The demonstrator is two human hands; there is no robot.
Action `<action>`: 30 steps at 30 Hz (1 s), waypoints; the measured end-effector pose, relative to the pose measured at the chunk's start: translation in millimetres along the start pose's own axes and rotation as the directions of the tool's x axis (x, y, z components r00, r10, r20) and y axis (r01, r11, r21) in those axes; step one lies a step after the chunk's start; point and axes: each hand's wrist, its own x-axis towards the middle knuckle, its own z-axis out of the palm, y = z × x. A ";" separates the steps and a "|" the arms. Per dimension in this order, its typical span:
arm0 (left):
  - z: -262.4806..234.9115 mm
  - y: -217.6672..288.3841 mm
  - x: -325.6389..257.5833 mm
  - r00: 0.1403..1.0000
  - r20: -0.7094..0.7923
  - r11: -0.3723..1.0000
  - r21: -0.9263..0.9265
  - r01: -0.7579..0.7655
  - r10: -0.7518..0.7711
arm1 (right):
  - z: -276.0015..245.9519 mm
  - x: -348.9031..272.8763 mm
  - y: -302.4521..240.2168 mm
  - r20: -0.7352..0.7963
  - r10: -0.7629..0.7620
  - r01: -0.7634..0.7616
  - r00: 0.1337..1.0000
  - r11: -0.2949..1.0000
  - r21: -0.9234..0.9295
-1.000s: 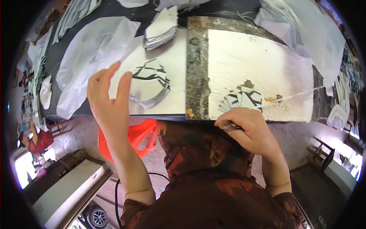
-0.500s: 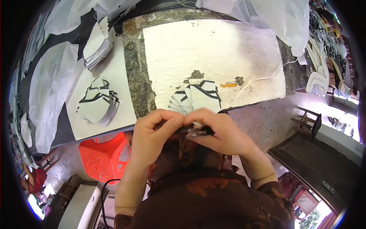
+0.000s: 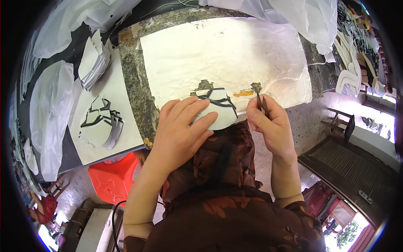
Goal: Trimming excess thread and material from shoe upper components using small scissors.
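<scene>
1. Left hand (image 3: pixel 180 130) is resting, fingers spread, on the white, black-striped flat piece (image 3: pixel 221 114) at the white rectangular sheet's near edge (image 3: pixel 210 54).
2. Right hand (image 3: pixel 270 126) is pinching dark-metal, pointed scissors (image 3: pixel 263 105), 2 blades pointing away.
3. Steadying is seemingly underway; cutting would be calling for closer blades.

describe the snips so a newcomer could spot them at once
Start at the mottled board with the white sheet on it. At its near edge, the left hand lies on a white piece with black strips; just right of that is the right hand. It holds the snips: dark, pointed blades spread apart, unlike the flat white piece beside them.
</scene>
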 end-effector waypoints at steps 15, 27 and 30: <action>31.7 23.7 -35.0 0.947 -0.285 0.974 0.119 0.191 -0.150 | 60.1 50.0 -2.3 0.178 -0.117 0.203 0.977 0.763 -0.613; 29.9 18.0 -32.9 0.953 -0.273 0.979 0.110 0.170 -0.134 | 65.6 57.2 5.9 0.158 -0.151 0.219 0.976 0.685 -0.695; 29.4 16.9 -33.3 0.953 -0.275 0.979 0.116 0.167 -0.130 | 66.1 57.6 9.5 0.160 -0.192 0.248 0.968 0.666 -0.703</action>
